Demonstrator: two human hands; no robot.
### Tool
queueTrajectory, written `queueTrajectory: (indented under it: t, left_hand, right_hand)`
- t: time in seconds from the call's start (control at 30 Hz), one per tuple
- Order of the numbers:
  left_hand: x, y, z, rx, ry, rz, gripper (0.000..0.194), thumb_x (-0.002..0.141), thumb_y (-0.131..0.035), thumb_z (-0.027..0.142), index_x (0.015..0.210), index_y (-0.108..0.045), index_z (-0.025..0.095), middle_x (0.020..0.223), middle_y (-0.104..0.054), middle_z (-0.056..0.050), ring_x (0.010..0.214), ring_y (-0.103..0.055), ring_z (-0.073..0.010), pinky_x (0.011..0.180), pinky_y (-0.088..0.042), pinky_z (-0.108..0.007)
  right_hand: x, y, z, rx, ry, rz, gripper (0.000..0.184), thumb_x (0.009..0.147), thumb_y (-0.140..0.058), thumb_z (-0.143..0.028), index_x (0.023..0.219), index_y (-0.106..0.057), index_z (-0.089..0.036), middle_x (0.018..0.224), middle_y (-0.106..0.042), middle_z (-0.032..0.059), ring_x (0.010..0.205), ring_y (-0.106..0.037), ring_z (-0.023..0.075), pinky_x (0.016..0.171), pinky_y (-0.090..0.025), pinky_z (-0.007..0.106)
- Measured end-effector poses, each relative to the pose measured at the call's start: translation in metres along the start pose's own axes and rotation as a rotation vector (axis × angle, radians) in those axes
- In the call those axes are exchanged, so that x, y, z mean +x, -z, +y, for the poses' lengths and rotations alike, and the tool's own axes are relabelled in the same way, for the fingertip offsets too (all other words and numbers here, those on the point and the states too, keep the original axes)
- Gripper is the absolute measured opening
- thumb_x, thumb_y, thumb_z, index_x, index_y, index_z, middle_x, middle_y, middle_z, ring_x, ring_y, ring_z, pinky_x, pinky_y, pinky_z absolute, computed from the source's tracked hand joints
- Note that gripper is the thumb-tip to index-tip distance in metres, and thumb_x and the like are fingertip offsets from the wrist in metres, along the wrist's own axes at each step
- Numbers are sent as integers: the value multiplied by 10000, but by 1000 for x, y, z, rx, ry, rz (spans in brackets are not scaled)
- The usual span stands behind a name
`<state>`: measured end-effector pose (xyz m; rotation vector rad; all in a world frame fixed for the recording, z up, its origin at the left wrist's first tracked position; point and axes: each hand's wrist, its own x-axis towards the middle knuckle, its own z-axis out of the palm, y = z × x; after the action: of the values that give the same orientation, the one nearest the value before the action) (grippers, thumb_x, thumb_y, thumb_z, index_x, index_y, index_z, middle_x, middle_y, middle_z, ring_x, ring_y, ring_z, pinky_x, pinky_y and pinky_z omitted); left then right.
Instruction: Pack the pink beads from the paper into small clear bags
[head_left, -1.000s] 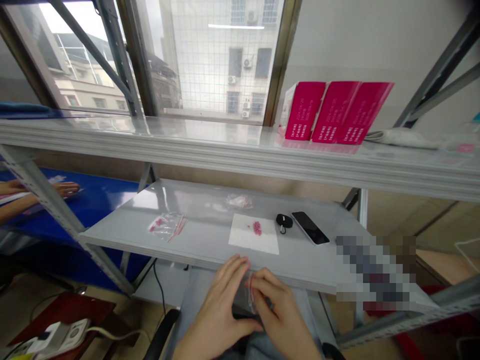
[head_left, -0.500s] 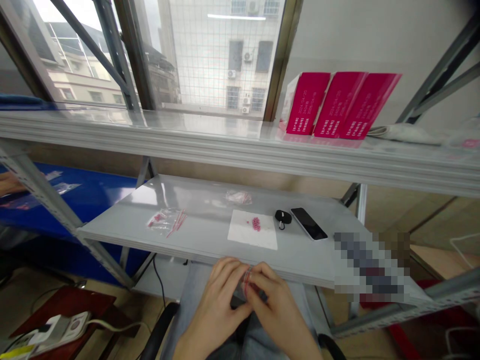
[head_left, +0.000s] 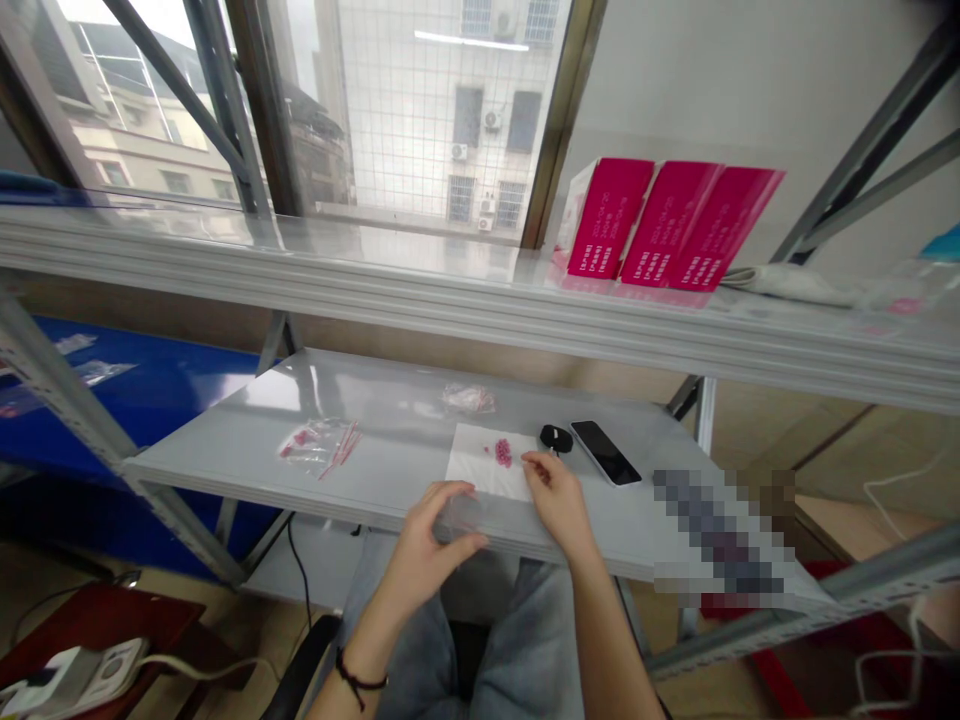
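Left hand [head_left: 426,548] at the near edge of the grey table [head_left: 405,425], thumb and forefinger spread in a C with a clear plastic bag [head_left: 463,512] held between them; exact contact points hard to see through the glare. Dark cord bracelet [head_left: 360,682] on that wrist.

Right hand [head_left: 559,500] over the right side of the white paper [head_left: 469,465], fingers bent inward, thumb and forefinger tips close together; can't tell if anything is pinched there. Fingertips just right of a cluster of pink bead-like pieces [head_left: 503,453], which lies mid-paper, with a stray one just left of it.

Right of paper: small black case [head_left: 556,438] near the right hand, then a smartphone [head_left: 606,452], screen dark, lying at a slant. Farther right, a pixelated patch, contents unreadable. Far side, behind the paper: small heap of clear bags [head_left: 469,398]. Left part of table: clear bag with pink bits [head_left: 306,445], red-edged strips [head_left: 347,445] at its right.

Upper shelf [head_left: 375,305], right half: three magenta boxes [head_left: 611,215] in a row, upright. Blue table [head_left: 172,378] at far left. Power strip [head_left: 112,675] low left.
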<state>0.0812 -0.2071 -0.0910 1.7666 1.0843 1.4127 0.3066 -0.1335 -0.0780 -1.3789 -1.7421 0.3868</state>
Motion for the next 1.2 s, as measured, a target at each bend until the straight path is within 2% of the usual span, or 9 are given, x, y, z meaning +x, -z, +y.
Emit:
queueTrajectory:
  t: [0.1, 0.2, 0.3, 0.4, 0.57, 0.73, 0.87, 1.0, 1.2]
  left_hand:
    - [28, -1, -18, -141, 39, -29, 428, 837, -743, 332, 1226, -642, 185, 1143, -717, -98, 1103, -661, -246, 1021, -490, -403]
    - [61, 4, -29, -189, 46, -38, 396, 849, -722, 372, 1180, -661, 163, 1072, -733, -95, 1051, -672, -241, 1002, -501, -403]
    - [92, 12, -37, -115, 16, -11, 391, 834, -737, 384, 1151, -675, 163, 1086, -728, -93, 1055, -663, -244, 998, -491, -395]
    - [110, 20, -46, 40, -14, -47, 420, 796, -781, 360, 1159, -679, 175, 1095, -723, -85, 1063, -652, -248, 1006, -472, -389]
    - [111, 20, -58, 129, -73, -162, 507, 768, -823, 360, 1222, -677, 189, 1193, -698, -97, 1123, -631, -261, 1028, -461, -392]
    - [109, 15, -55, 136, -112, -227, 519, 781, -818, 380, 1245, -677, 195, 1240, -687, -97, 1166, -608, -263, 1056, -441, -390]
    - [112, 12, -52, 103, -72, -231, 515, 788, -811, 368, 1249, -676, 181, 1225, -686, -102, 1156, -612, -259, 1052, -439, -378]
    - [113, 8, -54, 16, 2, -220, 504, 796, -799, 349, 1250, -670, 172, 1242, -681, -105, 1172, -610, -256, 1066, -425, -368]
    - [111, 5, -57, -41, 16, -233, 491, 792, -799, 379, 1226, -686, 178, 1244, -690, -96, 1175, -610, -255, 1056, -429, -352]
  right_hand:
    - [26, -10, 20, -48, 49, -47, 289, 884, -493, -153, 986, -761, -117, 965, -734, 133, 864, -672, 239, 841, -504, 362]
    - [35, -15, 28, -74, 108, -111, 307, 869, -500, -116, 990, -781, -142, 986, -740, 114, 931, -673, 230, 879, -494, 335]
    - [34, -18, 34, -94, 145, -152, 313, 877, -517, -122, 1035, -783, -166, 1011, -737, 103, 953, -668, 228, 881, -497, 327]
    - [33, -20, 39, -110, 161, -162, 308, 872, -536, -126, 1054, -780, -177, 1026, -728, 107, 962, -662, 237, 879, -501, 334]
    - [32, -23, 44, -120, 179, -148, 285, 885, -533, -131, 1017, -780, -183, 1010, -716, 105, 971, -655, 245, 884, -496, 340]
    - [31, -23, 44, -132, 190, -141, 254, 901, -533, -127, 982, -767, -185, 1003, -706, 96, 968, -650, 238, 889, -484, 334]
    - [30, -22, 44, -144, 205, -158, 271, 910, -541, -118, 1029, -770, -198, 1012, -698, 91, 987, -642, 237, 898, -479, 332]
    - [31, -23, 46, -153, 205, -162, 224, 918, -567, -136, 968, -776, -198, 984, -700, 87, 970, -642, 241, 897, -475, 336]
    - [31, -22, 44, -160, 203, -171, 185, 928, -576, -153, 951, -757, -186, 992, -700, 90, 985, -639, 244, 916, -473, 342]
